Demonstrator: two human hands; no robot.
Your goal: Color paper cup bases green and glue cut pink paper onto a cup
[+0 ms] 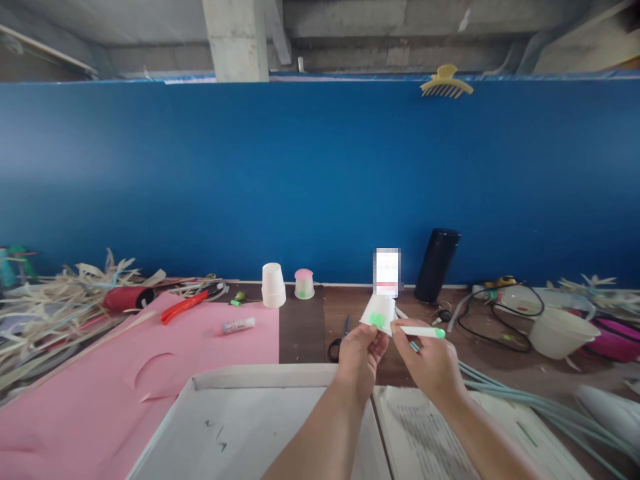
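My left hand grips the rim of a white paper cup with a bright green patch coloured on its side. The cup is tilted above the table. In my right hand is a white marker pen with a green end pointing right; its tip meets the cup's edge or lies just behind my fingers, I cannot tell which. Black-handled scissors lie just left of my left hand. Further left are stacked white paper cups and a small cup with a pink top and a green spot.
A shallow white box lid lies in front. Pink paper with a glue stick and red-handled tool covers the left. A black cylinder, pixelated white panel, white bowl, cables and paper strips stand around.
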